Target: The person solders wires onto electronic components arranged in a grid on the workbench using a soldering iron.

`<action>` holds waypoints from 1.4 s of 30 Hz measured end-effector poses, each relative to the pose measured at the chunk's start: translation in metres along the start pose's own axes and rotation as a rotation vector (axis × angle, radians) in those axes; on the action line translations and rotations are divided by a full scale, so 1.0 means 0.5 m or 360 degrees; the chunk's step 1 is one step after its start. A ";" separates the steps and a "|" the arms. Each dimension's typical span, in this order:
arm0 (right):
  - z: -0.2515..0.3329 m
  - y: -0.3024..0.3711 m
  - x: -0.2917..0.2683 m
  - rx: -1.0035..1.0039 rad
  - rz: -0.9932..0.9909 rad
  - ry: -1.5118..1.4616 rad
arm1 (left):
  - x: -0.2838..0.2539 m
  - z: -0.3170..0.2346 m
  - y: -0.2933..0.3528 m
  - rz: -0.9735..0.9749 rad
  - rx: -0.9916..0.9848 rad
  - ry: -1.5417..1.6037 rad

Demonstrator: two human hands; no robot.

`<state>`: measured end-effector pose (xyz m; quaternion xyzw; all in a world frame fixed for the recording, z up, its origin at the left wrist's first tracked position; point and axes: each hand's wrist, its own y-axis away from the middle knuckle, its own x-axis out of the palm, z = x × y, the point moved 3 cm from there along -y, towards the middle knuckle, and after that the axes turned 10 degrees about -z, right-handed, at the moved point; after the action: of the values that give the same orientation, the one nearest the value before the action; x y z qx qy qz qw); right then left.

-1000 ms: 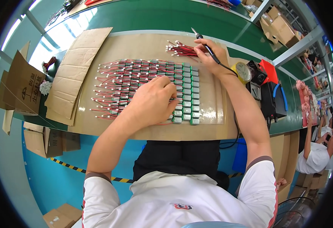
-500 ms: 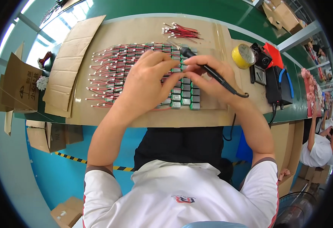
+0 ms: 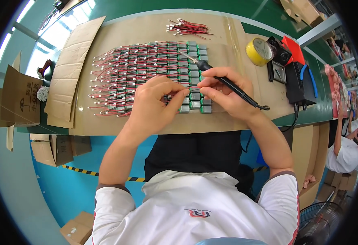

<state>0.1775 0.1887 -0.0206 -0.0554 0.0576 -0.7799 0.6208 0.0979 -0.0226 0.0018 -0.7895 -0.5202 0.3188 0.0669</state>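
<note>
Over brown cardboard [image 3: 126, 30], the right hand [image 3: 230, 99] grips a soldering iron [image 3: 232, 86]; left hand [image 3: 154, 98] pinched, contents unclear.

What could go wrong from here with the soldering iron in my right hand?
The soldering iron in your right hand, if hot, might scorch the red-and-black leads near its tip. A slip might also burn your left hand, close by. A nudge could shift the tightly packed blocks.

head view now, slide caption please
Right hand holds a soldering iron beside the left hand, over rows of wired grey modules.
</note>
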 end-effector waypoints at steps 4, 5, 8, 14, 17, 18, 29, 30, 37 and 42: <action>0.005 0.011 0.015 -0.0075 0.0012 0.0074 | 0.007 -0.005 0.004 -0.0019 0.0086 0.0036; 0.009 0.013 0.018 -0.0085 0.0029 0.0113 | 0.010 -0.008 0.003 -0.0026 0.0124 0.0064; 0.005 0.018 0.024 -0.0139 0.0048 0.0148 | 0.013 -0.009 0.002 0.0032 0.0105 0.0037; 0.007 0.025 0.020 -0.0073 -0.0046 0.0057 | 0.009 -0.002 0.006 0.0063 -0.0252 0.0198; 0.009 0.026 0.020 -0.0066 -0.0048 0.0086 | 0.018 0.011 0.013 0.0075 -0.0313 0.0418; 0.011 0.026 0.020 -0.0063 -0.0052 0.0107 | 0.017 0.010 0.012 0.0077 -0.0314 0.0419; 0.010 0.024 0.023 -0.0277 -0.0059 0.0183 | 0.003 -0.005 0.000 0.0290 -0.0293 0.0186; 0.015 0.023 0.021 -0.0388 -0.0052 0.0294 | 0.003 -0.005 0.000 0.0290 -0.0296 0.0185; -0.002 0.055 -0.059 -0.0484 -0.0091 0.0229 | -0.008 0.013 -0.020 0.0042 0.0250 -0.0083; -0.003 0.091 -0.113 -0.0585 -0.0034 0.0276 | 0.004 0.029 -0.017 0.0085 0.0473 -0.0199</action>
<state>0.2337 0.2338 -0.0299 -0.1011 0.2516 -0.7646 0.5847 0.0833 -0.0206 -0.0068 -0.7631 -0.4493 0.4424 0.1417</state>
